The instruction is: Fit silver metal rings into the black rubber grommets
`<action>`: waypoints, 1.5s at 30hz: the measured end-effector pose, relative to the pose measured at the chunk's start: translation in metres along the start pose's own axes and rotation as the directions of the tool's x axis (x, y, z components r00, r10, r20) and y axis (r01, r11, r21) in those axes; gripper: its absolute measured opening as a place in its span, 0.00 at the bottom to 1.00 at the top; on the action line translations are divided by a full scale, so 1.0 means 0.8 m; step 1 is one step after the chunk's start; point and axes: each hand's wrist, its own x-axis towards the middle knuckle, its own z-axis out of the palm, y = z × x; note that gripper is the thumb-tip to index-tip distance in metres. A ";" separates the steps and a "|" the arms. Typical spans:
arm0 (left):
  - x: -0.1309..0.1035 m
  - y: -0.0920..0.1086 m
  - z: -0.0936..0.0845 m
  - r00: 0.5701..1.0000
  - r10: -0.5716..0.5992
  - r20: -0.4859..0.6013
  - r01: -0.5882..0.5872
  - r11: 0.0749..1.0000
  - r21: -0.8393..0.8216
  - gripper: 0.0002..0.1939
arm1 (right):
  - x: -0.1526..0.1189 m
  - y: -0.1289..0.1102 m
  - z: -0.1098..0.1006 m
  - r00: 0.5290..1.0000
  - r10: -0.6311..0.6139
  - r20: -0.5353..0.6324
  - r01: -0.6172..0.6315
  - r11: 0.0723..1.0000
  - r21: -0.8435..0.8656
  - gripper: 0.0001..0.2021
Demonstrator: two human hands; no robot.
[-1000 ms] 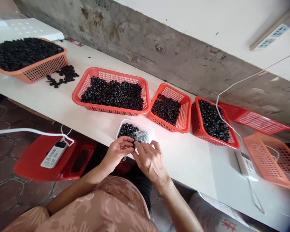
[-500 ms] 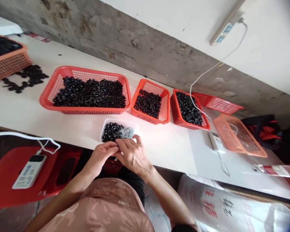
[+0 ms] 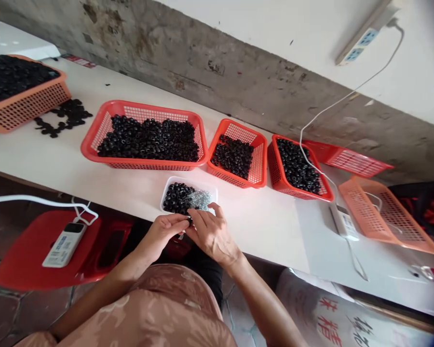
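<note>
My left hand (image 3: 162,236) and my right hand (image 3: 212,237) meet just in front of a small white plastic tray (image 3: 163,198). Both have their fingertips pinched around a small black piece (image 3: 189,221), mostly covered by the fingers. Round black pieces (image 3: 179,195) with holes fill the tray's left side, and tiny silvery metal parts (image 3: 199,199) lie heaped on its right. The right fingers partly cover the tray's near edge.
Behind the tray stand a large red basket (image 3: 155,166), a smaller one (image 3: 262,166) and a third (image 3: 327,193), all with black pieces. Left is an orange basket (image 3: 32,108); right, a peach basket (image 3: 365,221). A white cable (image 3: 313,119) hangs across the third basket.
The view has shifted, so the table and baskets sit farther right in the picture. My hands stay pinched together by the tray, and the black piece shows more clearly between them.
</note>
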 end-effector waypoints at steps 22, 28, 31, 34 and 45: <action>-0.013 0.012 0.016 0.990 0.042 0.131 -0.043 0.999 0.006 0.19 | -0.009 0.029 0.006 0.976 -0.185 -0.118 0.208 0.951 0.230 0.18; -0.007 -0.003 0.011 0.960 -0.137 0.244 0.219 0.911 -0.350 0.16 | -0.015 0.021 0.007 0.995 -0.054 -0.083 0.085 0.895 0.437 0.19; -0.007 -0.003 0.013 0.935 -0.157 0.318 0.275 0.888 -0.369 0.16 | -0.018 0.022 0.003 0.995 -0.068 -0.066 0.092 0.868 0.488 0.18; -0.008 0.003 0.017 0.953 -0.108 0.284 0.192 0.938 -0.287 0.16 | -0.018 0.022 0.000 0.993 -0.080 -0.083 0.108 0.897 0.428 0.17; -0.007 0.009 0.015 0.997 0.023 0.074 -0.021 0.999 -0.033 0.14 | -0.014 0.020 -0.009 0.995 0.029 0.094 -0.070 0.881 0.469 0.21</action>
